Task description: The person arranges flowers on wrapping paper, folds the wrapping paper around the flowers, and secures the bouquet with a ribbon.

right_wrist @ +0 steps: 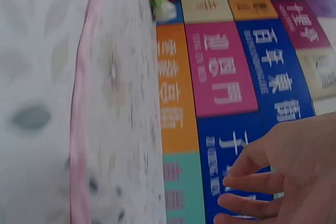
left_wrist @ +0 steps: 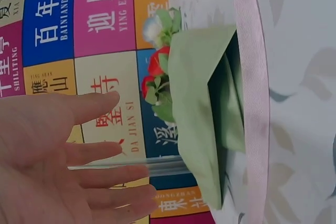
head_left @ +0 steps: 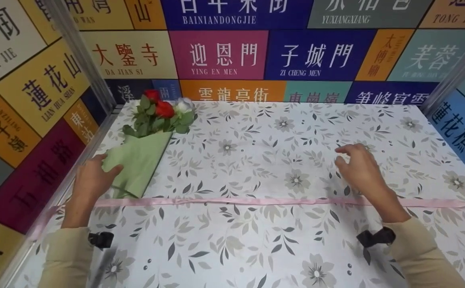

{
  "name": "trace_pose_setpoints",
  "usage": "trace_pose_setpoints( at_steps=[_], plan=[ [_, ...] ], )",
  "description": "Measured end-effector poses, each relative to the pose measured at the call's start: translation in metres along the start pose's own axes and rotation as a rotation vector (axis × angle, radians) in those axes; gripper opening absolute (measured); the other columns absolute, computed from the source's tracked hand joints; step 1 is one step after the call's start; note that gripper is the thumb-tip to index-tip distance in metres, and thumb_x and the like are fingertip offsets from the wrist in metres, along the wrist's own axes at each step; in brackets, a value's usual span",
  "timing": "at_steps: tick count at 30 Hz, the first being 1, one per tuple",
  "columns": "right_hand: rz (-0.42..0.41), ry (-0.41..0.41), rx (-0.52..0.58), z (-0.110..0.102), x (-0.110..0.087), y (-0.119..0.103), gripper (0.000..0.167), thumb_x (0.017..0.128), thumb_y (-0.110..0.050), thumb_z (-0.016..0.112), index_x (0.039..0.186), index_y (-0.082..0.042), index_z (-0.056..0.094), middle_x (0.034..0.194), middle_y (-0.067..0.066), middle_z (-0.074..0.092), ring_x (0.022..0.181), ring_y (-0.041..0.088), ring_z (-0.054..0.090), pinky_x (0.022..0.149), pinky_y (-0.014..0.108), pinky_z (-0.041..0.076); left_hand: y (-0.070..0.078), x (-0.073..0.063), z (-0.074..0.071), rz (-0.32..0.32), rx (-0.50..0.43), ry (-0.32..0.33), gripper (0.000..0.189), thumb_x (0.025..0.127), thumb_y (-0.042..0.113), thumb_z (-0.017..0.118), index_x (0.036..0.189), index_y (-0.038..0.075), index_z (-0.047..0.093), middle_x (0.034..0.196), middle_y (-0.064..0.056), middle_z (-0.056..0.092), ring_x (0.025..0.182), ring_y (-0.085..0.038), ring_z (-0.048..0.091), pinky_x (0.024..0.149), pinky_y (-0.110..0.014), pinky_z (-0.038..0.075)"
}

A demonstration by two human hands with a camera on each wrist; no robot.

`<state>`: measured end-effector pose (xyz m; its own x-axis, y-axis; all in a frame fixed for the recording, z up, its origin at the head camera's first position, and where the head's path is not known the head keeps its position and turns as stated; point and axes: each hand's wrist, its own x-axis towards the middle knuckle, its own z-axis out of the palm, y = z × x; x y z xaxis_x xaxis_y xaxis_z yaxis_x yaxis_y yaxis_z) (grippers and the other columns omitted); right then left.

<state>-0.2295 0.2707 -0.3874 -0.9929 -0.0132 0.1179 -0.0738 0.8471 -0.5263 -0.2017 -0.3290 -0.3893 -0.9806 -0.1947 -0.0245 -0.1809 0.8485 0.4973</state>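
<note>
Signs (head_left: 220,56) are backing the bench (head_left: 200,240); at left of frame, a bouquet (head_left: 140,156) is lying beside pink ribbon (head_left: 256,201). The left hand (head_left: 92,178) is hovering near it, grip wide; the right hand (head_left: 358,168) is hovering, grip narrower, empty. Bumping the bouquet is likely risking a crooked ribbon.

Two red roses (head_left: 164,109), one white bloom (head_left: 184,106) (seemingly), one wrapper (head_left: 142,160), one ribbon (head_left: 248,201).

We log even, diffuse light in the head view; the tablecloth (head_left: 256,168) reads bright, with a faint grey shadow beside the right hand (head_left: 358,170). Wall lettering (head_left: 224,55) is legible at centre, stretched toward the corners. In the right wrist view we record a washed-out haze, near cloth print out of focus, white flower (right_wrist: 165,10) blurred. In the left wrist view we find the ribbon (left_wrist: 253,87) sharper than the leaf print.
</note>
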Motion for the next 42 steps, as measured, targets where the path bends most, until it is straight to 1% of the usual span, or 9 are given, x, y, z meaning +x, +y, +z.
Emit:
trace_pose_setpoints(
  at_steps=[5, 6, 12, 17, 22, 27, 36, 39, 42],
  plan=[
    [-0.107, -0.068, 0.104, 0.021, 0.008, -0.038, 0.035, 0.099, -0.011, 0.051, 0.130, 0.003, 0.061, 0.132, 0.026, 0.055, 0.123, 0.044, 0.053, 0.102, 0.058, 0.044, 0.006, 0.004, 0.014, -0.015, -0.040, -0.020, 0.078, 0.098, 0.039, 0.062, 0.149, -0.012, 0.034, 0.151, -0.036, 0.038, 0.134, -0.053, 0.042, 0.107, -0.064, 0.040],
    [-0.127, -0.088, 0.122, 0.026, 0.011, -0.045, 0.036, 0.099, -0.012, 0.052, 0.130, 0.003, 0.060, 0.133, 0.025, 0.055, 0.124, 0.043, 0.054, 0.102, 0.057, 0.045, 0.006, 0.005, 0.016, -0.014, -0.048, -0.023, 0.078, 0.097, 0.040, 0.062, 0.149, -0.012, 0.034, 0.151, -0.036, 0.038, 0.130, -0.053, 0.046, 0.105, -0.063, 0.042],
    [-0.265, -0.280, 0.165, 0.057, 0.023, -0.081, 0.043, 0.100, -0.017, 0.057, 0.140, -0.004, 0.052, 0.140, 0.020, 0.048, 0.133, 0.039, 0.050, 0.105, 0.055, 0.047, 0.006, 0.011, 0.025, 0.016, -0.077, -0.029, 0.077, 0.096, 0.039, 0.065, 0.149, -0.009, 0.036, 0.146, -0.035, 0.045, 0.115, -0.050, 0.058, 0.102, -0.060, 0.046],
    [-0.330, -0.383, 0.298, 0.087, 0.032, -0.108, 0.044, 0.100, -0.017, 0.059, 0.142, -0.005, 0.051, 0.141, 0.019, 0.049, 0.134, 0.038, 0.051, 0.107, 0.052, 0.047, 0.004, 0.016, 0.028, 0.006, -0.083, -0.072, 0.077, 0.096, 0.039, 0.065, 0.151, -0.007, 0.035, 0.150, -0.034, 0.042, 0.129, -0.051, 0.049, 0.110, -0.061, 0.040],
    [-0.341, -0.463, 0.479, 0.125, 0.038, -0.140, 0.044, 0.100, -0.015, 0.059, 0.141, -0.003, 0.051, 0.144, 0.018, 0.050, 0.133, 0.035, 0.054, 0.106, 0.047, 0.050, -0.004, 0.022, 0.028, -0.014, -0.115, -0.101, 0.078, 0.097, 0.038, 0.064, 0.152, -0.008, 0.032, 0.154, -0.033, 0.035, 0.139, -0.051, 0.037, 0.112, -0.062, 0.037],
    [-0.322, -0.542, 0.635, 0.161, 0.035, -0.173, 0.043, 0.101, -0.013, 0.058, 0.142, -0.002, 0.050, 0.146, 0.022, 0.050, 0.133, 0.035, 0.053, 0.104, 0.043, 0.051, -0.014, 0.028, 0.030, -0.036, -0.126, -0.125, 0.080, 0.097, 0.038, 0.064, 0.150, -0.011, 0.031, 0.150, -0.037, 0.037, 0.138, -0.052, 0.038, 0.111, -0.061, 0.038],
    [-0.191, -0.662, 0.896, 0.219, 0.031, -0.226, 0.050, 0.100, -0.005, 0.055, 0.147, 0.004, 0.041, 0.148, 0.025, 0.047, 0.129, 0.037, 0.057, 0.100, 0.034, 0.054, -0.021, 0.033, 0.034, -0.084, -0.121, -0.166, 0.081, 0.096, 0.037, 0.065, 0.148, -0.015, 0.032, 0.150, -0.038, 0.037, 0.138, -0.053, 0.036, 0.112, -0.060, 0.038],
    [-0.109, -0.683, 0.967, 0.236, 0.032, -0.244, 0.052, 0.100, -0.004, 0.055, 0.149, 0.004, 0.039, 0.149, 0.025, 0.046, 0.131, 0.038, 0.054, 0.103, 0.036, 0.053, -0.020, 0.035, 0.032, -0.096, -0.082, -0.210, 0.083, 0.096, 0.039, 0.063, 0.147, -0.018, 0.030, 0.150, -0.040, 0.033, 0.139, -0.055, 0.033, 0.113, -0.061, 0.036],
    [0.011, -0.665, 1.034, 0.253, 0.032, -0.261, 0.054, 0.098, -0.004, 0.057, 0.149, 0.003, 0.039, 0.148, 0.024, 0.046, 0.131, 0.036, 0.055, 0.103, 0.037, 0.053, -0.017, 0.038, 0.031, -0.098, -0.023, -0.257, 0.083, 0.096, 0.041, 0.062, 0.144, -0.020, 0.033, 0.148, -0.043, 0.033, 0.136, -0.056, 0.035, 0.112, -0.063, 0.036]
  ],
)
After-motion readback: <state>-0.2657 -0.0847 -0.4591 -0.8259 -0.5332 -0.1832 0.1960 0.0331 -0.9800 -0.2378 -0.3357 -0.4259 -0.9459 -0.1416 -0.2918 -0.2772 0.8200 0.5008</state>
